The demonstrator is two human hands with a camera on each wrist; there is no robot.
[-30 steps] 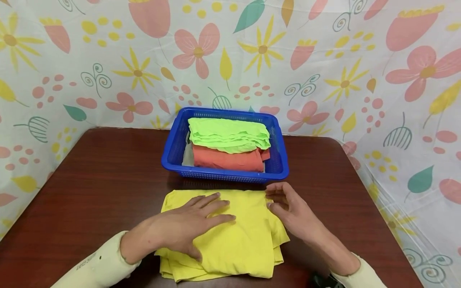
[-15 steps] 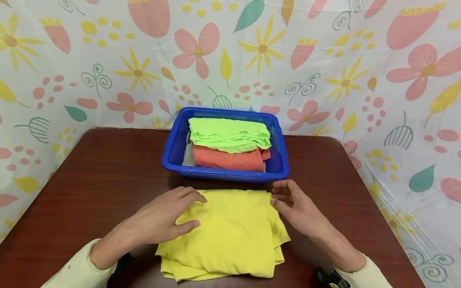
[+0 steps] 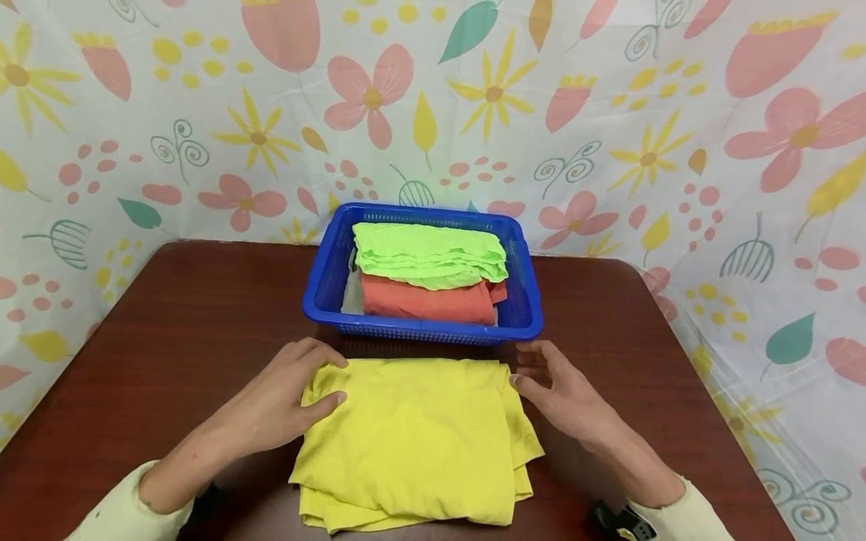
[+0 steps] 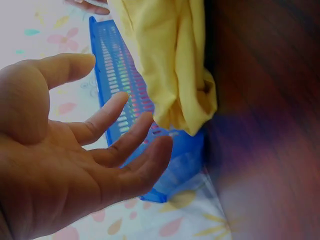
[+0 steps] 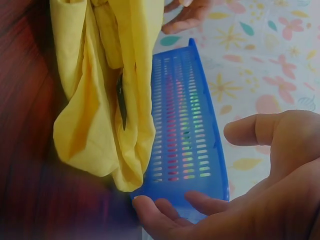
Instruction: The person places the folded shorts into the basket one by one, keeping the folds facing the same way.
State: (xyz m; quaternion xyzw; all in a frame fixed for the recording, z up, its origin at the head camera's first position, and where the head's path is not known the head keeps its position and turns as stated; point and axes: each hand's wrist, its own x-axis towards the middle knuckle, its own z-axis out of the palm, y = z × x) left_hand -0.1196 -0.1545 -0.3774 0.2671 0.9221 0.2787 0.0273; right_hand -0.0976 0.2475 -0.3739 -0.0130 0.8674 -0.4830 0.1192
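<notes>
A folded yellow garment (image 3: 413, 443) lies flat on the dark wooden table, its layered edges showing at the right and bottom. My left hand (image 3: 274, 406) hovers at its upper left corner, thumb and fingers spread apart. In the left wrist view a gap shows between the fingers of that left hand (image 4: 75, 160) and the garment (image 4: 172, 65). At the upper right corner is my right hand (image 3: 571, 398), fingers loosely bent. The right wrist view shows this right hand (image 5: 265, 185) holding nothing, with a dark slit or mark among the garment's folds (image 5: 100, 125).
Just behind the garment stands a blue plastic basket (image 3: 422, 328) with perforated walls. It holds a folded bright green cloth (image 3: 429, 252), a red one (image 3: 429, 299) and something grey (image 3: 353, 293). A flower-patterned curtain (image 3: 433, 105) hangs behind the table (image 3: 203, 323).
My left hand has slid left off the middle of the yellow garment to its upper left corner. My right hand has shifted slightly right, away from the garment's edge. The basket stays put.
</notes>
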